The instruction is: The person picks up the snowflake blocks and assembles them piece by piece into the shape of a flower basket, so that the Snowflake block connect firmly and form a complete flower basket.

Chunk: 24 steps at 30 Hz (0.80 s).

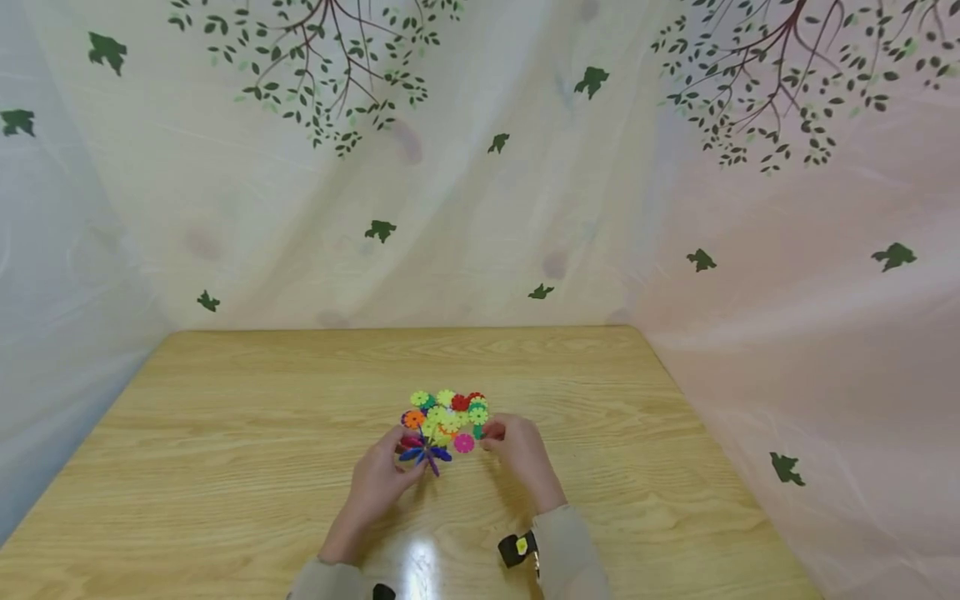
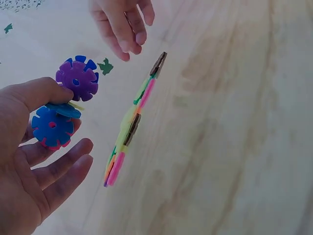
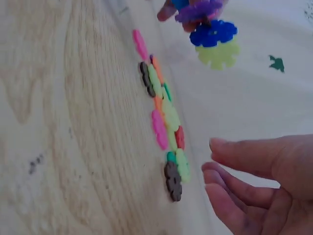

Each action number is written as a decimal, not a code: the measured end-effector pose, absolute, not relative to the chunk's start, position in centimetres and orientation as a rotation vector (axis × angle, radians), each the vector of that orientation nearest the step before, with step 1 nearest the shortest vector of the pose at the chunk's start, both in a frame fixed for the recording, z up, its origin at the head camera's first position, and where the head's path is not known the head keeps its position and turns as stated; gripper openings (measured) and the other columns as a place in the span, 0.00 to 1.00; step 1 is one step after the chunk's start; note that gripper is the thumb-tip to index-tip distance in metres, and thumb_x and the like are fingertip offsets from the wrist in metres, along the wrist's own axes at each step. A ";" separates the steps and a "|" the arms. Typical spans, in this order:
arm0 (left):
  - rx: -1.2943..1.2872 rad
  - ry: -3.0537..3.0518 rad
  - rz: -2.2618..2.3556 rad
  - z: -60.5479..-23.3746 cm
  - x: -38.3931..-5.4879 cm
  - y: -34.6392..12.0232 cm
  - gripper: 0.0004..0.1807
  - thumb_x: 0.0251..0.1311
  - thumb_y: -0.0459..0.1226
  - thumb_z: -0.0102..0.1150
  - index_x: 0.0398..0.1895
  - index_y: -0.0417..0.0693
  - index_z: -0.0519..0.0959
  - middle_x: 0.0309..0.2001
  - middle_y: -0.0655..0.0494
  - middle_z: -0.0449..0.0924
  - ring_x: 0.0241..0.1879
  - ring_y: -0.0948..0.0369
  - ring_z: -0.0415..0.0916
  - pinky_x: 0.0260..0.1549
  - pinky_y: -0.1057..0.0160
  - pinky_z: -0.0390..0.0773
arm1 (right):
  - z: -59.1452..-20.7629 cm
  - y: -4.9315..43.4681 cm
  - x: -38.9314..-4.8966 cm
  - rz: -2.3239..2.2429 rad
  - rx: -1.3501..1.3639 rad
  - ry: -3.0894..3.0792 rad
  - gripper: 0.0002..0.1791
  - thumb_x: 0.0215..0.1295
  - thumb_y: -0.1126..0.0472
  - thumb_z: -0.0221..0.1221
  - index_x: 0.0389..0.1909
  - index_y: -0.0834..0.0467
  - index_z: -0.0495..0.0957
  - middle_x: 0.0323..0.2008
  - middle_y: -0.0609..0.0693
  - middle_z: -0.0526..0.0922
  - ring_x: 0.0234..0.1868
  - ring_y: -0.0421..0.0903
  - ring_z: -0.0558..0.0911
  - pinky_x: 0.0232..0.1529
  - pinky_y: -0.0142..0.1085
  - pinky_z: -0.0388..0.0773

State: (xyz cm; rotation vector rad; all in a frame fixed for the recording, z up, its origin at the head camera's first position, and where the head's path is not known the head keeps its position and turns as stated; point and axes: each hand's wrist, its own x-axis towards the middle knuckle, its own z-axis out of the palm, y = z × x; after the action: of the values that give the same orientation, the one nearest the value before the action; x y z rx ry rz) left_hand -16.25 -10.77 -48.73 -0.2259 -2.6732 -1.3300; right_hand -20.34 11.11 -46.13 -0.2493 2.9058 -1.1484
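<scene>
My left hand (image 1: 378,479) pinches a cluster of interlocking snowflake discs (image 1: 426,454) between thumb and fingers. In the left wrist view its blue disc (image 2: 52,128) and purple disc (image 2: 83,83) stand out, with a bit of pink behind. The right wrist view adds a yellow disc (image 3: 218,53) on the cluster. A pile of loose snowflake discs (image 1: 450,419), in yellow, green, orange, red and pink, lies flat on the table just beyond. At the pile's right side is my right hand (image 1: 519,454), its fingers relaxed and nothing between thumb and fingertips.
The wooden table (image 1: 225,433) stretches to both sides and behind the pile. A pale curtain (image 1: 465,250) printed with leaves and branches hangs along its back and sides. Beside the right sleeve (image 1: 566,550) is a black strap (image 1: 513,550) with a yellow mark.
</scene>
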 end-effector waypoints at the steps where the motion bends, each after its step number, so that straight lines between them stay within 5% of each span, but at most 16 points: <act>1: -0.239 -2.669 -1.316 -48.8 -16.2 -10.7 0.17 0.50 0.34 0.70 0.43 0.47 0.77 0.37 0.51 0.83 0.25 0.66 0.75 0.22 0.73 0.77 | -46.3 11.3 -20.7 -1.126 -0.203 2.908 0.07 0.59 0.66 0.65 0.38 0.62 0.83 0.32 0.52 0.85 0.33 0.43 0.81 0.31 0.34 0.79; 9: -0.234 -2.650 -1.333 -49.3 -16.3 -10.8 0.17 0.50 0.34 0.70 0.42 0.51 0.77 0.38 0.53 0.83 0.30 0.64 0.76 0.23 0.73 0.76 | -47.5 11.9 -22.4 -0.962 0.022 2.891 0.12 0.55 0.61 0.69 0.37 0.62 0.80 0.34 0.54 0.82 0.34 0.47 0.78 0.35 0.39 0.77; 16: -0.263 -2.644 -1.414 -49.7 -16.4 -10.7 0.16 0.49 0.33 0.70 0.42 0.51 0.77 0.38 0.55 0.82 0.35 0.63 0.76 0.25 0.73 0.77 | -47.7 11.6 -22.1 -1.019 -0.005 2.897 0.08 0.57 0.63 0.67 0.30 0.59 0.77 0.28 0.50 0.79 0.29 0.44 0.74 0.29 0.33 0.70; 24: -0.252 -2.624 -1.542 -49.9 -16.3 -10.5 0.17 0.50 0.31 0.69 0.43 0.50 0.77 0.40 0.55 0.82 0.35 0.64 0.75 0.27 0.72 0.78 | -47.9 10.0 -20.8 -1.622 -0.114 2.638 0.06 0.63 0.64 0.63 0.36 0.63 0.79 0.31 0.55 0.82 0.27 0.41 0.79 0.23 0.33 0.83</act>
State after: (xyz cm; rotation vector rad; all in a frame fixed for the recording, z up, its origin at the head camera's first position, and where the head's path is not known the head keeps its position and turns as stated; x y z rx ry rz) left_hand -16.32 -10.52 -49.91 -0.2518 -2.6238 -1.5422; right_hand -20.82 10.02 -47.92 -0.1135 2.6376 -1.6221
